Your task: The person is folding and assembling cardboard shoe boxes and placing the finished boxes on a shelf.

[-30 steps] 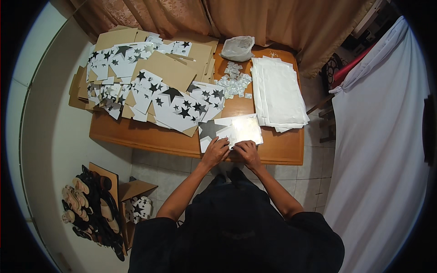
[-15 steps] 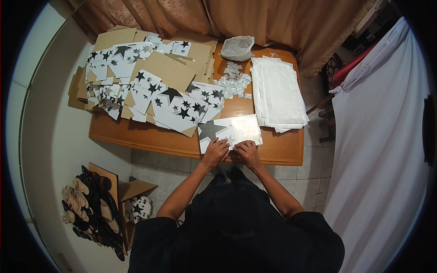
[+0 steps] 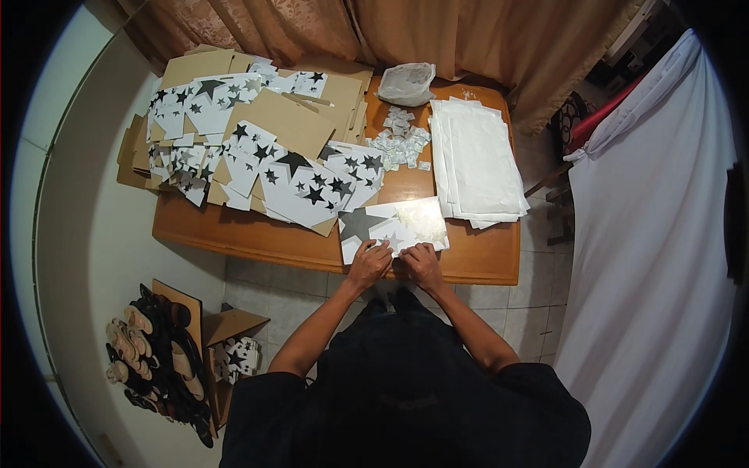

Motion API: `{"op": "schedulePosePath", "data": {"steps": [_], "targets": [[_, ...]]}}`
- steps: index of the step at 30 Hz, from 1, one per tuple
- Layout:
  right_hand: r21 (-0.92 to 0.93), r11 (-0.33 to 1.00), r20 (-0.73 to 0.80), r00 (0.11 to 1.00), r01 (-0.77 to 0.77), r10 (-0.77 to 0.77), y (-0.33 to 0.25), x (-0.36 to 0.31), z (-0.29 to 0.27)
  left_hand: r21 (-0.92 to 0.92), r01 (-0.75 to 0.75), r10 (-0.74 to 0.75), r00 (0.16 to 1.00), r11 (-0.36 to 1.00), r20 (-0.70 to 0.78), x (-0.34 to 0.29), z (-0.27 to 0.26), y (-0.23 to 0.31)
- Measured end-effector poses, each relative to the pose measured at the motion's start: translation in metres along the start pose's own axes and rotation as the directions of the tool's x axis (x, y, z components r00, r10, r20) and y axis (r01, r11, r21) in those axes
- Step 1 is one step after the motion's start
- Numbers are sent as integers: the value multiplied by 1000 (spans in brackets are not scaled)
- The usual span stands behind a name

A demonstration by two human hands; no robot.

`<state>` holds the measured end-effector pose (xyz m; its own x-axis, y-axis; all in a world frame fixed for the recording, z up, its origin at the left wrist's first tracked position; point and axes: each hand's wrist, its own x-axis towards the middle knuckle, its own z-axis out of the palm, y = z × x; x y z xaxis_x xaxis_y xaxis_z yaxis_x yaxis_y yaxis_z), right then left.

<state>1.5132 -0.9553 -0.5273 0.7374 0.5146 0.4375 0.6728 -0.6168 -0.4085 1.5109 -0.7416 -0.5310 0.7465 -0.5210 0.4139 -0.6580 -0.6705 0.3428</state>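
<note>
In front of me, by the table's near edge, lies a flat white cardboard box (image 3: 392,224) printed with dark stars. Glare covers its right half, and whether it is folded flat or has depth is hard to make out. My left hand (image 3: 370,264) has its fingers curled onto the near edge, left of the middle. Just to the right, my right hand (image 3: 422,264) grips the same edge with bent fingers. Both thumbs are mostly hidden.
A big heap of star-printed cardboard (image 3: 289,129) covers the table's left. Small pale packets (image 3: 402,144) lie beside a plastic bag (image 3: 406,83). White paper sheets (image 3: 477,160) are stacked at right. Shoes (image 3: 160,355) stand on the floor, lower left; a white cloth (image 3: 647,257) hangs at right.
Both hands keep to the near edge of the box, with only a slight shift of the fingers. The glare on its right half has changed a little.
</note>
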Motion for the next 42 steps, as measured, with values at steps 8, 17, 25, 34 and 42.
{"op": "schedulePosePath", "data": {"steps": [8,17,25,34,42], "targets": [[-41,997,182,981,-64,71,-2,14,-21,48,71,-73,997,996,34,8,-3,7],[249,915,80,948,-317,307,49,44,-82,-149,287,-277,957,946,81,46,-28,58],[286,881,174,925,-377,339,138,53,-85,-412,844,-701,523,344,486,64,49,128],[325,853,474,850,-409,227,175,56,-68,-788,559,-891,177,-259,418,77,130,177],[592,725,440,895,-352,75,176,47,-67,-810,584,-994,40,-56,98,95,96,223]]}}
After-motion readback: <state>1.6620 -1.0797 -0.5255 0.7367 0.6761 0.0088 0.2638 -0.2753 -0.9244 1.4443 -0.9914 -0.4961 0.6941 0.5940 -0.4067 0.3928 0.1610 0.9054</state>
